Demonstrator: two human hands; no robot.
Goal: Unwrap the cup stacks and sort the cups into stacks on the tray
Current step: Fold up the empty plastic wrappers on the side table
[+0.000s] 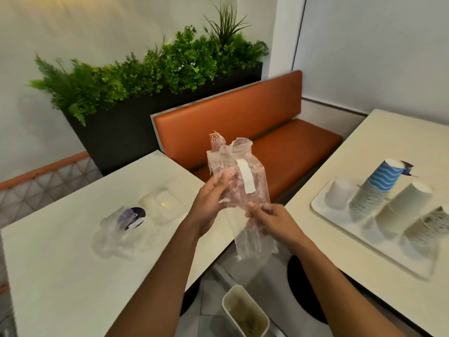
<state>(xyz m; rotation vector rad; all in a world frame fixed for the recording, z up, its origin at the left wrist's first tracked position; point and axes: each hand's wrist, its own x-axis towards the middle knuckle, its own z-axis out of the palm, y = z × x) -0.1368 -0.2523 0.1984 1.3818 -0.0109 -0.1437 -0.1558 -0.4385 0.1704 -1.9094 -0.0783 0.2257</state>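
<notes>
Wrap [239,181] of clear plastic with a white tape strip is hanging at centre. The left hand [211,198] is pinching its side and the right hand [269,220] is gripping it lower down. Its contents are hard to make out. At 3 o'clock the tray [379,239] is carrying cup stacks [379,188], the rightmost cut off by the frame edge.

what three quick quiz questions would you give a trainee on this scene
1. True or false: the left hand and right hand both grip the clear wrapper.
2. The tray sits on a table to the person's: A) left, B) right.
3. Fill in: the tape strip on the wrapper is ___.
Key: 1 true; 2 B; 3 white.
</notes>
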